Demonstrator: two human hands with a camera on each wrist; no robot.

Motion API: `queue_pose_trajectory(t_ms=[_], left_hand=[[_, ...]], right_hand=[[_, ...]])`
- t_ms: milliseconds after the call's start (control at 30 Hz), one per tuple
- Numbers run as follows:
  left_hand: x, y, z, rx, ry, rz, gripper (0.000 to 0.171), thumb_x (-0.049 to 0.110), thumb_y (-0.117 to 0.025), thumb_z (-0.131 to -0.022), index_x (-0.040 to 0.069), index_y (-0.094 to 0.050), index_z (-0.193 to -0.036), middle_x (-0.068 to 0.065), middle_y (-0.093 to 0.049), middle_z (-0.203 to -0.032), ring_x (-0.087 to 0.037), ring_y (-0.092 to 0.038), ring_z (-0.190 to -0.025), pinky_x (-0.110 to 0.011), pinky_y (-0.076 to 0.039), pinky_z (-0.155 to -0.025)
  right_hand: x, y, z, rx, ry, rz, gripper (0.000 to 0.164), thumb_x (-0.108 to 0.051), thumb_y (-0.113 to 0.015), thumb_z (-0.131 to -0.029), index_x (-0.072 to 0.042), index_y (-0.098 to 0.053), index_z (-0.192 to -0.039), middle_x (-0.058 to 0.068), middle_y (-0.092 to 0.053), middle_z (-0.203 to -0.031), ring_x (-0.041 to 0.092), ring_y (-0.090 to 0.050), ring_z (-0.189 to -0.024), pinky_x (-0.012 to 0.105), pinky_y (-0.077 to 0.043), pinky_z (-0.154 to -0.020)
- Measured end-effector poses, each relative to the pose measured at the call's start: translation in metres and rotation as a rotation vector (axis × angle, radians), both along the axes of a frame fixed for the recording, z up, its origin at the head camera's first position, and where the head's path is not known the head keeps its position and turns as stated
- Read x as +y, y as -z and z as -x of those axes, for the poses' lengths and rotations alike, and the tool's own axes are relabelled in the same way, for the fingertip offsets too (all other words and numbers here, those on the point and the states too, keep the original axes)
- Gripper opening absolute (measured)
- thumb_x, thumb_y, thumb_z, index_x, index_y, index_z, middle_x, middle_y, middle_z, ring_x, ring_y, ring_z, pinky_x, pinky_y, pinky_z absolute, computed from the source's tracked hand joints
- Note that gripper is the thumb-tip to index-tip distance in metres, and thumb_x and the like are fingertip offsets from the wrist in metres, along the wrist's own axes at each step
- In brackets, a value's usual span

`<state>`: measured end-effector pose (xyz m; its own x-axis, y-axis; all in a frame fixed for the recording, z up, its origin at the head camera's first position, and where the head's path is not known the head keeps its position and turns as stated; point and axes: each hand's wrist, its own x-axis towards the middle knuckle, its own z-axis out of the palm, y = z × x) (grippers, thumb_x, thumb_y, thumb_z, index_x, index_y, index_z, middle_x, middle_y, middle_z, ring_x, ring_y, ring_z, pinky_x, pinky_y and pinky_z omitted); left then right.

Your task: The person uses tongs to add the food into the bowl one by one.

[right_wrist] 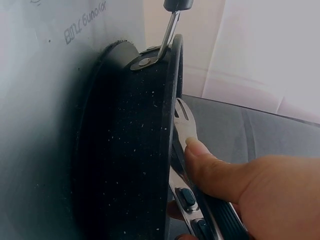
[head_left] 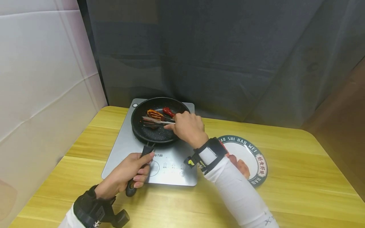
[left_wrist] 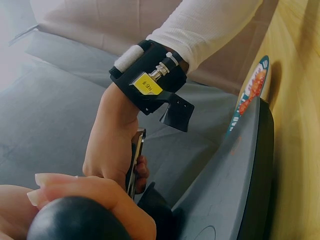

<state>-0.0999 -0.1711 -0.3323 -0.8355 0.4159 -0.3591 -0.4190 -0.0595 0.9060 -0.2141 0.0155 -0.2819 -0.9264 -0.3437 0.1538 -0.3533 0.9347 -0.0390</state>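
Note:
My left hand (head_left: pixel 129 169) grips the black handle (head_left: pixel 147 150) of a dark speckled frying pan (head_left: pixel 162 135), which sits on a silver induction cooktop (head_left: pixel 122 161). In the left wrist view its fingers (left_wrist: pixel 107 192) wrap round the handle's end (left_wrist: pixel 75 220). My right hand (head_left: pixel 188 126) holds metal tongs with slotted ends (head_left: pixel 155 120) low in the pan, over a browned orange piece of food (head_left: pixel 154 112). A glossy red piece (head_left: pixel 167 110) lies beside it. The right wrist view shows the thumb (right_wrist: pixel 205 160) pressing the tongs (right_wrist: pixel 192 195); the pan wall hides their tips.
Right of the cooktop is a white plate with a green lettered rim (head_left: pixel 260 158), bearing pinkish and red food pieces (head_left: pixel 242 167), partly behind my right forearm. The wooden table (head_left: pixel 299 177) meets a dark cloth (head_left: pixel 228 79) behind and a pale one (head_left: pixel 48 69) at left.

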Motion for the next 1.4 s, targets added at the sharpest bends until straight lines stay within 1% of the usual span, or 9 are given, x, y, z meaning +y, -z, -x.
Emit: queue_pose_trajectory(t_ms=[200,367,533,667,833,933,1100,1200,1400], left_hand=[[0.0,-0.001,0.0,0.002,0.004,-0.004,0.038,0.034,-0.046,-0.102,0.008,-0.036,-0.077,0.006,-0.031,-0.054,-0.004,-0.03,-0.039,-0.018,-0.03,-0.034],[0.0,-0.001,-0.001,0.007,0.006,-0.01,0.037,0.033,-0.045,-0.103,0.007,-0.036,-0.078,0.006,-0.031,-0.054,-0.004,-0.03,-0.039,-0.017,-0.031,-0.034],[0.0,0.0,-0.001,0.007,0.007,-0.015,0.037,0.034,-0.045,-0.103,0.007,-0.036,-0.079,0.006,-0.031,-0.054,-0.004,-0.03,-0.039,-0.018,-0.031,-0.034],[-0.001,0.0,-0.001,0.007,0.002,-0.015,0.038,0.035,-0.046,-0.102,0.007,-0.036,-0.079,0.006,-0.031,-0.054,-0.004,-0.029,-0.039,-0.018,-0.03,-0.034],[-0.004,0.0,-0.002,0.004,0.007,-0.01,0.038,0.035,-0.047,-0.102,0.007,-0.036,-0.078,0.006,-0.031,-0.054,-0.004,-0.029,-0.039,-0.018,-0.03,-0.034],[-0.006,0.0,-0.003,0.005,0.01,-0.009,0.039,0.035,-0.046,-0.102,0.008,-0.036,-0.077,0.006,-0.03,-0.054,-0.004,-0.029,-0.038,-0.018,-0.03,-0.034],[-0.008,-0.001,-0.004,0.005,0.015,-0.002,0.04,0.036,-0.046,-0.102,0.008,-0.037,-0.076,0.006,-0.031,-0.054,-0.004,-0.029,-0.039,-0.018,-0.03,-0.034],[-0.009,-0.002,-0.004,0.004,0.015,0.007,0.04,0.037,-0.047,-0.101,0.008,-0.037,-0.076,0.006,-0.031,-0.055,-0.005,-0.029,-0.039,-0.018,-0.03,-0.034],[-0.011,-0.002,-0.005,0.002,0.013,-0.004,0.041,0.038,-0.048,-0.101,0.008,-0.037,-0.076,0.006,-0.032,-0.055,-0.004,-0.03,-0.039,-0.018,-0.031,-0.034]], right_hand=[[0.001,0.0,0.0,-0.009,0.011,0.01,0.05,-0.064,-0.062,-0.082,-0.016,-0.071,-0.088,0.004,-0.057,-0.072,0.024,-0.055,-0.06,0.035,-0.041,-0.043],[0.005,-0.003,-0.001,-0.023,0.002,0.019,0.052,-0.066,-0.061,-0.082,-0.017,-0.073,-0.098,0.003,-0.059,-0.076,0.025,-0.058,-0.065,0.036,-0.042,-0.046],[0.019,-0.011,-0.007,-0.053,0.008,0.041,0.057,-0.069,-0.056,-0.082,-0.022,-0.071,-0.11,0.003,-0.06,-0.075,0.025,-0.059,-0.067,0.036,-0.042,-0.047],[0.033,-0.018,-0.012,-0.052,0.023,0.07,0.059,-0.07,-0.054,-0.083,-0.024,-0.069,-0.117,0.004,-0.06,-0.076,0.028,-0.06,-0.07,0.037,-0.041,-0.048],[0.049,-0.022,-0.02,-0.054,0.039,0.105,0.057,-0.069,-0.054,-0.084,-0.026,-0.068,-0.12,0.003,-0.056,-0.072,0.027,-0.058,-0.069,0.037,-0.04,-0.049],[0.058,-0.024,-0.025,-0.036,0.033,0.133,0.052,-0.067,-0.055,-0.085,-0.028,-0.069,-0.115,0.002,-0.052,-0.065,0.026,-0.055,-0.064,0.037,-0.038,-0.047],[0.076,-0.024,-0.036,-0.014,0.034,0.205,0.044,-0.063,-0.059,-0.085,-0.026,-0.069,-0.108,0.0,-0.046,-0.061,0.023,-0.051,-0.059,0.035,-0.036,-0.044],[0.086,-0.022,-0.041,-0.021,0.048,0.229,0.044,-0.06,-0.062,-0.084,-0.026,-0.068,-0.111,0.001,-0.047,-0.062,0.023,-0.05,-0.061,0.034,-0.036,-0.045],[0.101,-0.021,-0.049,-0.019,0.076,0.263,0.048,-0.059,-0.063,-0.084,-0.028,-0.065,-0.121,0.002,-0.055,-0.078,0.024,-0.052,-0.071,0.035,-0.039,-0.05]])
